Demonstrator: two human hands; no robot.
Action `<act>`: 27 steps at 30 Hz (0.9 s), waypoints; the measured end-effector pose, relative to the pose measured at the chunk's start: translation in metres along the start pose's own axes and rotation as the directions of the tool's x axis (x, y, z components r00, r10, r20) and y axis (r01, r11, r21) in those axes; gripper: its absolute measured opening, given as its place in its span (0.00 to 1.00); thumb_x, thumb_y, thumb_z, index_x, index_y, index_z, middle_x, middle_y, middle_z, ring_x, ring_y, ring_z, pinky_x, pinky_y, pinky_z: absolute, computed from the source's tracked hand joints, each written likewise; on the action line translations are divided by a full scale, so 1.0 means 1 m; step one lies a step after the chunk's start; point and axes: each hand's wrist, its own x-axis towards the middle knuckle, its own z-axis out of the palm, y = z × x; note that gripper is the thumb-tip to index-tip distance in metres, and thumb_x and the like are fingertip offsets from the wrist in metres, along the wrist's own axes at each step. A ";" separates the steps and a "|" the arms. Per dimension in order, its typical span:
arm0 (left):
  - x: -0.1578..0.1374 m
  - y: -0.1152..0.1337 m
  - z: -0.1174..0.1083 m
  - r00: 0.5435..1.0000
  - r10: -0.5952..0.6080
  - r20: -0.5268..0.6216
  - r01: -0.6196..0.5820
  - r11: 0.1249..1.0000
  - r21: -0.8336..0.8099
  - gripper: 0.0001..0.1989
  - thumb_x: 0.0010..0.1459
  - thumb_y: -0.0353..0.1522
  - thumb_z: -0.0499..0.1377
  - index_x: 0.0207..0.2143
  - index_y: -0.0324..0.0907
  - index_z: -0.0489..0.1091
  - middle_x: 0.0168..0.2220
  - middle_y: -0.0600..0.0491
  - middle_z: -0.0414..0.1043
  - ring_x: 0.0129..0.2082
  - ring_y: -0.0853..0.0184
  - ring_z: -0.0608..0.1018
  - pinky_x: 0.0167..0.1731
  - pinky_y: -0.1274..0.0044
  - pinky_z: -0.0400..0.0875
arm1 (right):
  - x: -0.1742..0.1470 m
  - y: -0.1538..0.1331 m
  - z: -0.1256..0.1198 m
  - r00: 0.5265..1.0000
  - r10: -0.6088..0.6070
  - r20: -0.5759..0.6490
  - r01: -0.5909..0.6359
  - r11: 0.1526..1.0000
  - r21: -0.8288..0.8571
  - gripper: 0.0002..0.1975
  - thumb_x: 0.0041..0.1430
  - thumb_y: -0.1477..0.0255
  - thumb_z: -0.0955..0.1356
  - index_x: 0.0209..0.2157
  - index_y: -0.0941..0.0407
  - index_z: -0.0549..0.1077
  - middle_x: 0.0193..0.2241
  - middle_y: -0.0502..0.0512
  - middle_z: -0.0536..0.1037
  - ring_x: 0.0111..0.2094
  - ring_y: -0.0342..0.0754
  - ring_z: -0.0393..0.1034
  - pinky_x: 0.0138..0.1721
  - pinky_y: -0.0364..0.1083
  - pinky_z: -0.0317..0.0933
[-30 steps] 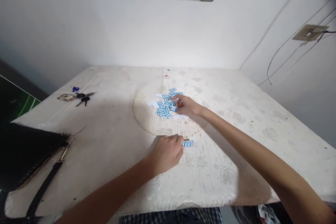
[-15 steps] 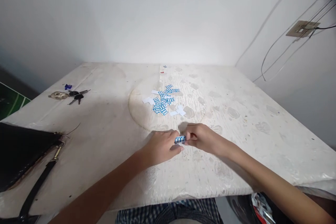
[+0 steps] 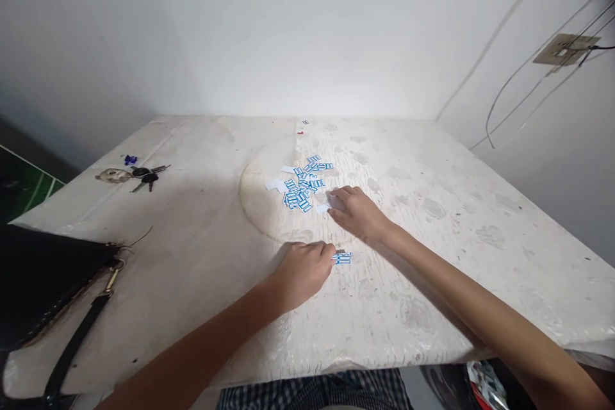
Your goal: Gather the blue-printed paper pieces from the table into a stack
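My left hand (image 3: 305,274) is closed, thumb and fingers pinching a small bunch of blue-and-white printed paper pieces (image 3: 343,258) whose ends stick out to the right. Ahead of it, my right hand (image 3: 361,213) reaches to the right edge of a loose pile, its thumb and forefinger apart around a white paper piece (image 3: 337,202). Whether the fingertips touch that piece I cannot tell. Another white piece (image 3: 321,209) lies by the thumb. The pile of blue-printed paper pieces (image 3: 302,189) spreads over the table, with blank white pieces (image 3: 275,186) on its left side.
The table (image 3: 202,256) has a plastic-covered, stained top and meets a white wall. Keys (image 3: 147,174) with a tag and a small blue scrap (image 3: 130,159) lie at left. A black bag (image 3: 52,288) with a strap rests nearer. A wall socket (image 3: 565,50) with cables is at right.
My right hand has left the paper pieces in my left hand and moved forward to the white pieces beside the pile. The left hand keeps its bunch; the view has shifted slightly.
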 end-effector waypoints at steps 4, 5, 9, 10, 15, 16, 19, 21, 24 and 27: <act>-0.001 -0.001 0.003 1.000 0.015 -0.021 -0.015 1.000 0.008 0.06 0.61 0.28 0.48 0.33 0.40 0.63 0.29 0.54 0.71 0.26 0.65 0.75 0.23 0.75 0.63 | 0.007 -0.006 0.009 1.000 -0.025 0.011 0.025 0.999 0.021 0.20 0.51 0.80 0.62 0.48 0.61 0.66 0.39 0.61 0.70 0.41 0.52 0.63 0.42 0.48 0.59; -0.002 -0.001 0.003 0.999 0.020 -0.029 -0.020 1.000 0.013 0.05 0.61 0.28 0.48 0.33 0.40 0.63 0.28 0.54 0.71 0.26 0.65 0.75 0.23 0.75 0.63 | 0.006 -0.007 0.008 0.999 -0.039 0.020 0.039 0.999 0.029 0.21 0.51 0.81 0.62 0.48 0.61 0.66 0.38 0.59 0.70 0.40 0.51 0.64 0.41 0.46 0.59; -0.003 -0.002 0.006 0.998 0.040 -0.043 -0.039 0.999 0.026 0.06 0.61 0.29 0.48 0.33 0.40 0.63 0.28 0.53 0.70 0.25 0.64 0.74 0.22 0.75 0.63 | 0.000 -0.002 0.004 0.994 -0.104 0.041 0.098 0.988 0.119 0.23 0.49 0.84 0.61 0.48 0.59 0.67 0.34 0.55 0.71 0.37 0.48 0.64 0.40 0.45 0.60; -0.003 -0.002 0.006 0.998 0.038 -0.042 -0.037 0.999 0.024 0.06 0.62 0.29 0.48 0.33 0.40 0.63 0.27 0.53 0.70 0.24 0.64 0.74 0.22 0.75 0.63 | -0.003 -0.001 0.004 0.992 -0.116 0.043 0.108 0.980 0.167 0.23 0.49 0.84 0.60 0.48 0.58 0.66 0.34 0.54 0.71 0.36 0.47 0.65 0.39 0.45 0.61; -0.002 -0.002 0.007 0.999 0.034 -0.033 -0.033 0.999 0.022 0.06 0.62 0.28 0.48 0.32 0.40 0.62 0.27 0.53 0.70 0.24 0.65 0.74 0.22 0.75 0.63 | -0.018 0.002 0.005 0.995 -0.097 -0.032 0.102 0.970 0.223 0.22 0.53 0.79 0.62 0.52 0.56 0.64 0.43 0.58 0.70 0.44 0.51 0.64 0.45 0.52 0.61; -0.002 -0.002 0.007 0.999 0.037 -0.035 -0.037 0.999 0.023 0.06 0.62 0.28 0.48 0.32 0.40 0.62 0.27 0.53 0.70 0.24 0.65 0.74 0.23 0.75 0.64 | -0.021 0.001 0.005 0.993 -0.108 -0.042 0.114 0.974 0.196 0.21 0.54 0.78 0.63 0.51 0.57 0.65 0.45 0.59 0.70 0.47 0.53 0.63 0.47 0.54 0.60; -0.002 -0.002 0.006 0.998 0.042 -0.040 -0.041 0.999 0.024 0.06 0.62 0.29 0.47 0.33 0.40 0.62 0.27 0.53 0.70 0.24 0.65 0.74 0.23 0.75 0.64 | -0.030 -0.005 0.004 0.981 -0.193 0.018 0.188 0.970 0.157 0.18 0.58 0.76 0.61 0.51 0.59 0.67 0.51 0.62 0.68 0.54 0.54 0.59 0.52 0.56 0.57; -0.002 -0.002 0.005 0.998 0.041 -0.042 -0.040 0.999 0.026 0.07 0.62 0.29 0.47 0.33 0.40 0.62 0.27 0.54 0.70 0.24 0.65 0.74 0.23 0.75 0.64 | -0.037 -0.007 0.002 0.964 -0.252 0.085 0.237 0.959 0.157 0.19 0.60 0.76 0.61 0.53 0.60 0.66 0.55 0.63 0.65 0.57 0.55 0.56 0.55 0.57 0.56; -0.001 -0.001 0.006 0.998 0.049 -0.046 -0.048 0.999 0.024 0.06 0.61 0.28 0.48 0.32 0.40 0.62 0.27 0.54 0.70 0.24 0.66 0.73 0.22 0.75 0.63 | -0.048 -0.005 -0.003 0.939 -0.315 0.140 0.286 0.938 0.195 0.21 0.61 0.73 0.61 0.56 0.57 0.63 0.57 0.61 0.63 0.60 0.54 0.52 0.56 0.58 0.56; 0.000 -0.002 0.010 0.997 0.059 -0.048 -0.058 0.998 0.023 0.06 0.60 0.27 0.48 0.31 0.40 0.62 0.26 0.54 0.70 0.23 0.67 0.73 0.23 0.76 0.63 | -0.058 0.002 -0.007 0.932 -0.327 0.158 0.282 0.926 0.250 0.21 0.61 0.72 0.62 0.57 0.53 0.62 0.56 0.59 0.64 0.59 0.53 0.54 0.53 0.56 0.61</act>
